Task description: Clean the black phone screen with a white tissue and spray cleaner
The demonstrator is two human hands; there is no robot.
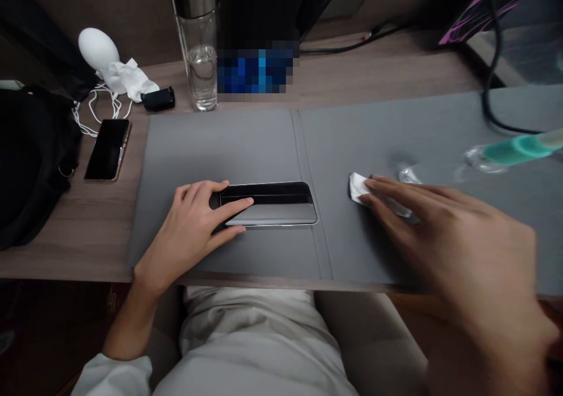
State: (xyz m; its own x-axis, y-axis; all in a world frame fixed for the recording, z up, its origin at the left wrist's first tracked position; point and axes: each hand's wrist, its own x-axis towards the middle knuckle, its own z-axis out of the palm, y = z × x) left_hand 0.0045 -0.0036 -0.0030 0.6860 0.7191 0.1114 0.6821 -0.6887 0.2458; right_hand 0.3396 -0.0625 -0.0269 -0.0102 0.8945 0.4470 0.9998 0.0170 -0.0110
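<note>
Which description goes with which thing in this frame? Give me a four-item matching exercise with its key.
1. Left hand
2. Right hand
3. Glass bottle
4. Gold-edged phone

A. Upright, partly filled
B. Pinching a white tissue
C. Lying left of the gray mat
D. Touching the silver-edged phone

Pairs: 1-D, 2-B, 3-A, 4-C
</note>
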